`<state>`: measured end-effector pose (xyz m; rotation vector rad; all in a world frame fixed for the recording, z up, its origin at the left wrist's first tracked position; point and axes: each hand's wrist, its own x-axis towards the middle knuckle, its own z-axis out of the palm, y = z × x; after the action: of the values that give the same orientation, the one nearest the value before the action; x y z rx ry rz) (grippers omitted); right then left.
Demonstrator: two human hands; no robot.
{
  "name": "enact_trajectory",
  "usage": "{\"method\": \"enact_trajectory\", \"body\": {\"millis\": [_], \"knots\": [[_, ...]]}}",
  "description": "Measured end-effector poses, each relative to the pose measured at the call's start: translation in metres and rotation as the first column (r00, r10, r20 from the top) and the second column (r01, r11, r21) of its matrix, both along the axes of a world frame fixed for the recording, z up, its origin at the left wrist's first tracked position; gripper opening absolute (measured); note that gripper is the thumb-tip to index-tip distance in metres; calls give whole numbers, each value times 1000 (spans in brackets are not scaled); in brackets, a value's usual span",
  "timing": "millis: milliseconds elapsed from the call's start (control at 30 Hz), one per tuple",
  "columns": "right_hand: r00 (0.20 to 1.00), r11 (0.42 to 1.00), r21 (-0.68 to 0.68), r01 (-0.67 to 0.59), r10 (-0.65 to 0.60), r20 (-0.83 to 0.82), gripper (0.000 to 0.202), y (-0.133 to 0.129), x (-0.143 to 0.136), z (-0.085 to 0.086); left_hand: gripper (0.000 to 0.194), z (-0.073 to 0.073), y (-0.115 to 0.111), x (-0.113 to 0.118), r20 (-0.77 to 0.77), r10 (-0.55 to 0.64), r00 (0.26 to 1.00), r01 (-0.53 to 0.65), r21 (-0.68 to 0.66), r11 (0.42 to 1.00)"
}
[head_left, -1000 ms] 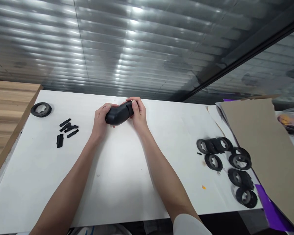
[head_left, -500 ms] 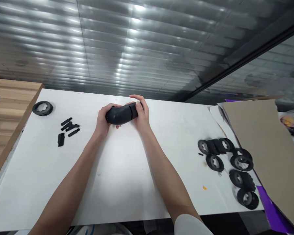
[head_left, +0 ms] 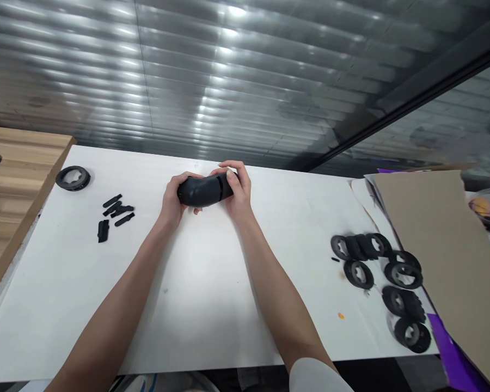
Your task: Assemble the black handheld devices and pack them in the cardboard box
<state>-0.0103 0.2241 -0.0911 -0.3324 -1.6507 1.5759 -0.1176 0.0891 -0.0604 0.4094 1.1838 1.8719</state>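
Both hands hold a glossy black curved casing [head_left: 200, 191] above the far middle of the white table. A dark seam crosses it near its right end. My left hand [head_left: 173, 202] is closed round its left end, the fingers mostly hidden behind it. My right hand [head_left: 240, 195] grips the right end, thumb on top and index finger raised along the far side. What the casing is exactly, I cannot tell. To the left lie several small black strips [head_left: 124, 219] and a short black block [head_left: 103, 231]. A black ring [head_left: 72, 178] rests near the far left corner.
Several black rings [head_left: 358, 274] lie in groups on the right of the white table [head_left: 204, 321], with a tiny black piece [head_left: 335, 259] and an orange spot [head_left: 341, 316] nearby. A cardboard sheet [head_left: 436, 234] borders the right side. A wooden surface [head_left: 20, 179] adjoins the left.
The view has shifted slightly. My right hand has changed its grip a little at the casing's right end; both hands still hold it in nearly the same place.
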Motion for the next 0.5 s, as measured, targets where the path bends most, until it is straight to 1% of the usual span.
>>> {"method": "enact_trajectory", "body": {"millis": [100,233,367,500], "knots": [[999,999,0,43,-43,-23,39,-3,-1,2,41,-1,1,0,12,-7,1000,8,-22,1000],[992,989,88,122,-119,-38,37,-6,-1,3,42,0,1,1,25,-16,1000,17,-31,999],[983,969,171,180,-184,9,41,-7,1,6,41,1,0,3,17,1,1000,-1,-15,1000],[976,967,179,183,-201,85,49,-10,1,10,40,0,-2,4,-3,26,1000,-26,-2,1000]]}}
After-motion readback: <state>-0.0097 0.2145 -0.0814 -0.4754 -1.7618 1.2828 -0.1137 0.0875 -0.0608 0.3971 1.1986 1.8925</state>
